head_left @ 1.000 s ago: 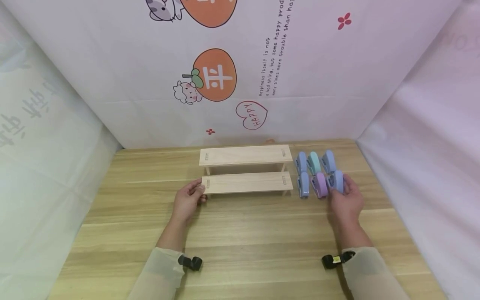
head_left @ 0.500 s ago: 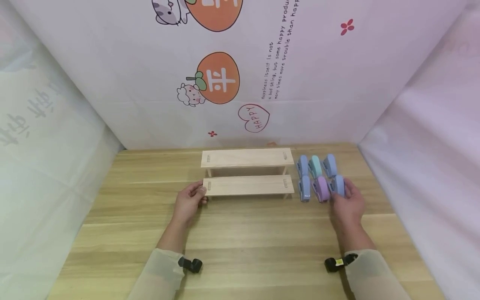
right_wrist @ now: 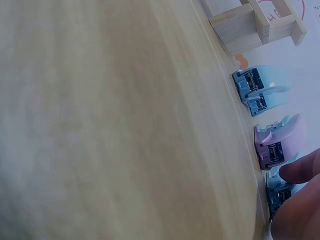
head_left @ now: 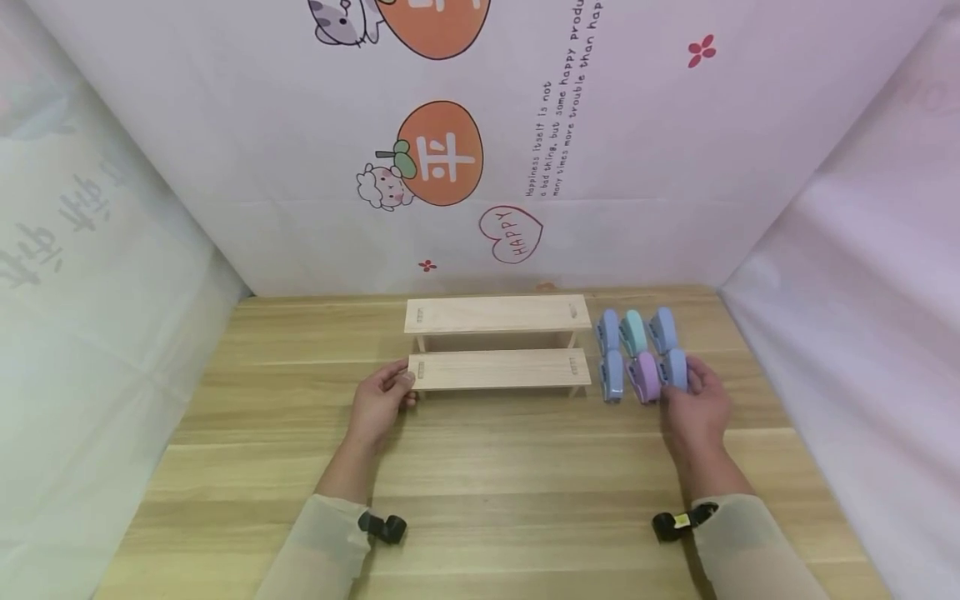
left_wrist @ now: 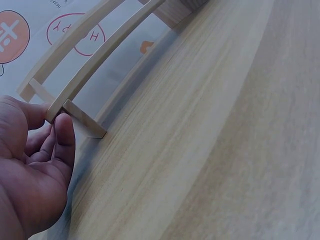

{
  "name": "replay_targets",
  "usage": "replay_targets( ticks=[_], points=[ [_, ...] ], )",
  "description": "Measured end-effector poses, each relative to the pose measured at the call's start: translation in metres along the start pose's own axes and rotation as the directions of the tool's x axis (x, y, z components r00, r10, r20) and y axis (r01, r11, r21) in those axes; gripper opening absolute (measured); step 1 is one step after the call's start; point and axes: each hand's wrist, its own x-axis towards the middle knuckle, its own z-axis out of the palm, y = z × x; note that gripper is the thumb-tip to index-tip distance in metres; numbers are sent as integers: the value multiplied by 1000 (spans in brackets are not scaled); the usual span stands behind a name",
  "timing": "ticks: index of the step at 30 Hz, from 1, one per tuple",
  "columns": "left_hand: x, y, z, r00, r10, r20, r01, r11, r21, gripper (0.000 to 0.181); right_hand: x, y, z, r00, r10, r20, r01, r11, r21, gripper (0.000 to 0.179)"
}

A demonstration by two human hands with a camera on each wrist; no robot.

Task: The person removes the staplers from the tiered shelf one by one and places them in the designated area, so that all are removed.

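Note:
A small two-tier wooden rack [head_left: 498,369] stands near the back of the table, its rear board higher than the front one. My left hand [head_left: 381,402] pinches the left end of the front board; the left wrist view has finger and thumb at the board's tip [left_wrist: 60,105]. Beside the rack are two rows of plastic clips. My right hand [head_left: 697,408] holds the front-right blue clip [head_left: 673,369] between thumb and fingers. To its left lie a purple clip [head_left: 643,377] and another blue clip [head_left: 611,377]. In the right wrist view, my fingers partly hide the held clip [right_wrist: 280,192].
Behind the front row sit a blue clip [head_left: 608,331], a mint-green clip [head_left: 633,332] and one more blue clip [head_left: 663,329]. A printed white cloth [head_left: 615,242] hangs along the table's back edge, with white cloth at both sides. The wood-grain table [head_left: 495,492] extends toward me.
The head view has shifted slightly. Both hands, the rack and the clips keep their places relative to each other.

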Motion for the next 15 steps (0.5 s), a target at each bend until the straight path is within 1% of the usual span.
replay_targets(
  ticks=[3,6,11,15],
  points=[
    [0,1,1,1000,2,-2,-2,1000,1,44,1,0,0,1000,4,1,-4,1000,-3,85],
    [0,2,2,1000,3,-4,-3,1000,2,44,1,0,1,1000,-2,1,2,999,-34,83],
    [-1,-1,2,1000,-4,-3,4,1000,3,43,0,-1,-1,999,-32,2,32,997,-70,82],
    [0,-3,1,1000,-10,2,10,1000,10,44,-2,-3,-3,999,-37,-13,37,999,32,78]
  ],
)
